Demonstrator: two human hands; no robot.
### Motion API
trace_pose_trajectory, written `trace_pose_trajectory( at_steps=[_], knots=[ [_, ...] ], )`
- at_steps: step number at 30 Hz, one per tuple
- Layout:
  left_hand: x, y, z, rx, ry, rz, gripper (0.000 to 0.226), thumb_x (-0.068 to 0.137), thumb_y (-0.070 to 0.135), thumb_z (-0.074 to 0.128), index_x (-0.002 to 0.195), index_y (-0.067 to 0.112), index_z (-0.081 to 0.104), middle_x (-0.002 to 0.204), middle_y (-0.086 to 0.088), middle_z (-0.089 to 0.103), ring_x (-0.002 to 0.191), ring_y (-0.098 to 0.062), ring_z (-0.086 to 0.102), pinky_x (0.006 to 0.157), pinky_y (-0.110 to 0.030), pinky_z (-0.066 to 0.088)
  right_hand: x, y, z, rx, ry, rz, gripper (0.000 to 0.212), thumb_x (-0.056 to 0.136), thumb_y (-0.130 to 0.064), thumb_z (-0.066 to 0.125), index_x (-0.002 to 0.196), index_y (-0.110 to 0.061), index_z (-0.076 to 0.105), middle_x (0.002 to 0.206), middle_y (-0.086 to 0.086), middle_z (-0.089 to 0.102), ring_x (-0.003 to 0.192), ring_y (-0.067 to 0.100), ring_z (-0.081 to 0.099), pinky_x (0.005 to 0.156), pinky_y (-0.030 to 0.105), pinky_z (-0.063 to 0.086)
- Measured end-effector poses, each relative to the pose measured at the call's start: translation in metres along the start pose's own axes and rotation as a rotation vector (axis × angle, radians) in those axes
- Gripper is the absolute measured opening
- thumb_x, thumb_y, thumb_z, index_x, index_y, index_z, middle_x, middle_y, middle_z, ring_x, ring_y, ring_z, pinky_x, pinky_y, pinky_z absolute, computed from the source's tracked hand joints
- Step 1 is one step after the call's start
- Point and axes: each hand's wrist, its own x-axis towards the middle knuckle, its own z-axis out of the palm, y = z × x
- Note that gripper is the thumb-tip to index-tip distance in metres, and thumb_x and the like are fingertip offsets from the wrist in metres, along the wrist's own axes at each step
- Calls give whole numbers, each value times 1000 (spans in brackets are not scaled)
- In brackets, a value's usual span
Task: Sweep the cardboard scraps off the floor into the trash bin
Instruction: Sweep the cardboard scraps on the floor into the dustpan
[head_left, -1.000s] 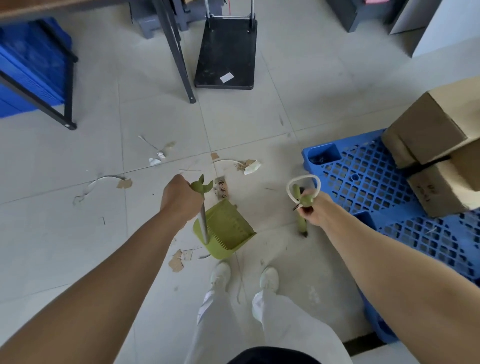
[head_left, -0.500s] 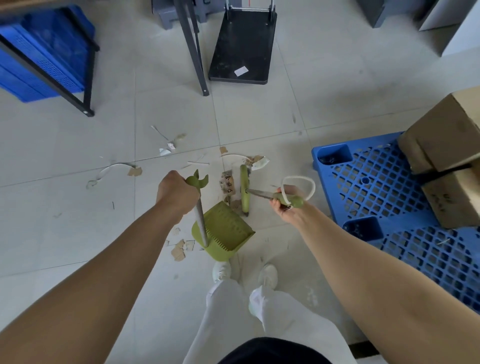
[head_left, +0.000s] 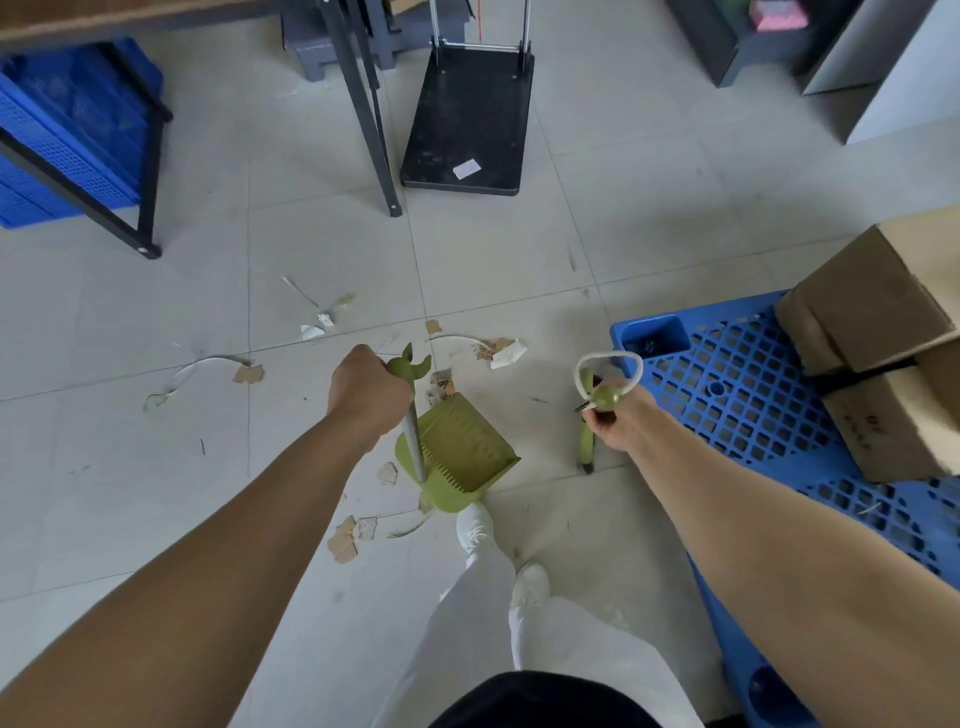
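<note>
From where I stand the dustpan (head_left: 462, 452) is the biggest piece in play. It is stiff green plastic on a thin metal pole, light enough for one arm. The left hand (head_left: 363, 397) is clenched round the pole just under its leaf-shaped top. The pan sits on the floor (head_left: 519, 270) below and a little nearer than those fingers. The pole rises almost upright, and the mouth looks to face away from the person, towards the litter beyond the knuckles.

The broom (head_left: 586, 444) is next, and it is also light. The right hand (head_left: 621, 423) grasps the very top of the handle, with the knob and its white loop sticking out past the fingers. The handle stands close to vertical, so I see it nearly end-on. The narrow head rests on the floor right under that hand, with its long side running near to far. A grip lower down would probably give firmer strokes.

The scraps (head_left: 498, 351) are flat brown card, thin, fairly stiff and nearly weightless. I'd expect them to skate on the smooth tile or flip rather than roll.
- The biggest bunch lies beyond the fingers of both hands, between them.
- One printed piece (head_left: 442, 387) lies just at the pan's far edge.
- Another piece (head_left: 248, 373) lies well out to the left of the left fist, beside a curled white strip (head_left: 208, 364) that could snag in the bristles.
- A small cluster (head_left: 343, 543) lies on the near side of the pan, under the left wrist.

I can't see the bin from here
</note>
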Motion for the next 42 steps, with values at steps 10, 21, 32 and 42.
trace_pose_trajectory(
  at_steps=[10, 21, 32, 42],
  knots=[
    [57, 28, -16, 19, -39, 15, 17, 85, 10, 59, 82, 5, 43, 65, 0, 37, 53, -14, 36, 45, -21, 25, 4, -18, 69, 24, -96, 18, 25, 91, -2, 38, 67, -8, 40, 68, 9, 39, 32, 14, 47, 26, 12, 35],
    [95, 25, -36, 7, 10, -60, 28, 85, 11, 61, 67, 9, 39, 60, 1, 35, 49, -14, 32, 42, -22, 24, 35, -61, 128, -303, -86, -26, 23, 91, 2, 45, 73, -12, 48, 70, 4, 44, 56, 14, 44, 34, 13, 40],
    [99, 59, -26, -101, 45, -143, 14, 85, 11, 62, 88, 6, 50, 73, -2, 45, 56, -15, 40, 45, -24, 30, 47, -91, 143, -357, -301, 87, 19, 91, -2, 42, 72, -5, 45, 70, 14, 43, 26, 16, 48, 29, 13, 39],
    [96, 104, -2, -137, 106, -219, 15, 88, 15, 61, 89, 5, 50, 68, 0, 44, 54, -13, 39, 44, -22, 28, 75, -172, 121, -438, -167, -41, 21, 89, 5, 42, 86, -11, 55, 76, 8, 49, 61, 17, 49, 37, 16, 44]
  ],
)
